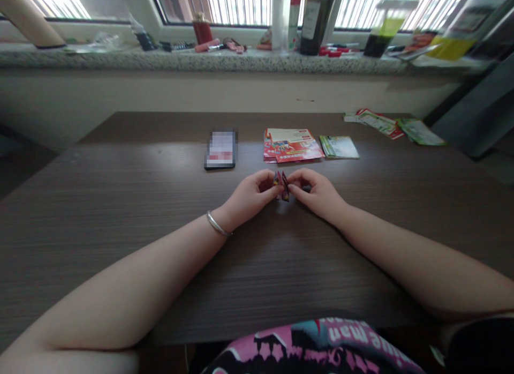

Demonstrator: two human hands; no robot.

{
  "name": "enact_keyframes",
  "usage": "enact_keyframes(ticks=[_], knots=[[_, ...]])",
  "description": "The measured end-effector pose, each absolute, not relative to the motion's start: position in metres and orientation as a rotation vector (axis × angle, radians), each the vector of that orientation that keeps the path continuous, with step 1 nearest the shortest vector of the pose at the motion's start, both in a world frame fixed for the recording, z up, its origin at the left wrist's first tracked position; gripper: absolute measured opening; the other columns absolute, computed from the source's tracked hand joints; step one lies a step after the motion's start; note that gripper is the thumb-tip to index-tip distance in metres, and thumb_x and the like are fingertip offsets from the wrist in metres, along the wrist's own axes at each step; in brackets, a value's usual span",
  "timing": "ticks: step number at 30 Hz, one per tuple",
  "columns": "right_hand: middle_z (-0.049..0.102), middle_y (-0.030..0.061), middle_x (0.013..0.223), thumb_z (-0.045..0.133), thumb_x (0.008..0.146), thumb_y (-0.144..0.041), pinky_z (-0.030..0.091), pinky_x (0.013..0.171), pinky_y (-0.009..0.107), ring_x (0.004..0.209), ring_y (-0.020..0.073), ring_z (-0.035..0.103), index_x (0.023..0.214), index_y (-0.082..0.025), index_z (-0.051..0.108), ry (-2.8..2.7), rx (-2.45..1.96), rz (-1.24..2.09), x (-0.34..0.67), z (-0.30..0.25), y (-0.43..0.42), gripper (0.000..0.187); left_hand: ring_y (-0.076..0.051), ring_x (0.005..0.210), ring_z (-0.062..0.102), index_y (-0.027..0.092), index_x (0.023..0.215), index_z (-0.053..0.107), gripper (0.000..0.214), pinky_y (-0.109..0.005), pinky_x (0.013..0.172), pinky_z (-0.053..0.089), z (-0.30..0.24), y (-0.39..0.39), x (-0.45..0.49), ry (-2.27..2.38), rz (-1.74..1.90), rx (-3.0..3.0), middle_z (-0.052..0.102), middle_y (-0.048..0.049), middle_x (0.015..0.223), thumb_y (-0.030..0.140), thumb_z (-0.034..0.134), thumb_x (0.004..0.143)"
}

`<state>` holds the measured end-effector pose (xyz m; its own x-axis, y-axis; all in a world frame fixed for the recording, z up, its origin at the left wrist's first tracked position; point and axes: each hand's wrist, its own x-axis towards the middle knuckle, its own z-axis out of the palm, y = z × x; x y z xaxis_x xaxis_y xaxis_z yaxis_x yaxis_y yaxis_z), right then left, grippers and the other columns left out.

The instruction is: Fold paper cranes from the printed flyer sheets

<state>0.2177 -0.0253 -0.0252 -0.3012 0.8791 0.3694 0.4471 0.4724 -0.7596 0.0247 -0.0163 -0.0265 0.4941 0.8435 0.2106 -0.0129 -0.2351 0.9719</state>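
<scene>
1. So, a small, colourful folded piece point(285, 191) is held right between the two hands, low over the worktop point(281, 277); whether it's one piece or two can't really be told.
2. Its left side is pinched by the left hand point(246, 199), thumb and fingers closed on it. A silvery bangle point(218, 224) is worn on that wrist.
3. Its right side is gripped by the right hand point(322, 196), fingertips nearly meeting the left's.
4. Just beyond the hands, some red-and-cream cards point(295, 145) are stacked kinda messily, with a green-and-white card pile point(340, 148) set just right of them.
5. Beyond the left hand, a dark-edged flat device point(220, 150) is laid, its face pixelated.
6. Way off past the right hand, more printed strips point(379, 122) are scattered.
</scene>
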Motion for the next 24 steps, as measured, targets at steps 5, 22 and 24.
enact_keyframes(ticks=[5, 22, 24], knots=[[0.061, -0.001, 0.072, 0.06, 0.08, -0.023, 0.043, 0.062, 0.027, 0.065, 0.0127, 0.053, 0.087, -0.021, 0.064, -1.914, -1.069, 0.683, 0.217, -0.0253, -0.027, 0.008, -0.012, 0.077, 0.066, 0.014, 0.088, 0.061, 0.012, -0.027, 0.08, 0.053, -0.0274, -0.0158, 0.0239, 0.73, 0.921, 1.585, 0.067, -0.0004, 0.08, 0.02, 0.067, 0.079], [0.059, -0.0007, 0.074, 0.058, 0.085, -0.029, 0.045, 0.067, 0.029, 0.07, 0.0138, 0.055, 0.079, -0.022, 0.056, -1.913, -1.011, 0.804, 0.2182, -0.0227, -0.0295, 0.01, -0.011, 0.077, 0.062, 0.015, 0.089, 0.058, 0.013, -0.026, 0.075, 0.051, -0.0222, -0.0198, 0.0228, 0.859, 1.006, 1.768, 0.063, -0.0007, 0.085, 0.02, 0.067, 0.08], [0.06, -0.0007, 0.075, 0.057, 0.086, -0.03, 0.045, 0.068, 0.029, 0.071, 0.0139, 0.055, 0.08, -0.022, 0.056, -1.886, -0.991, 0.832, 0.219, -0.0244, -0.0286, 0.01, -0.012, 0.077, 0.063, 0.015, 0.091, 0.058, 0.017, -0.027, 0.074, 0.052, -0.0229, -0.0194, 0.0231, 0.823, 0.973, 1.713, 0.064, -0.0016, 0.085, 0.024, 0.067, 0.08]])
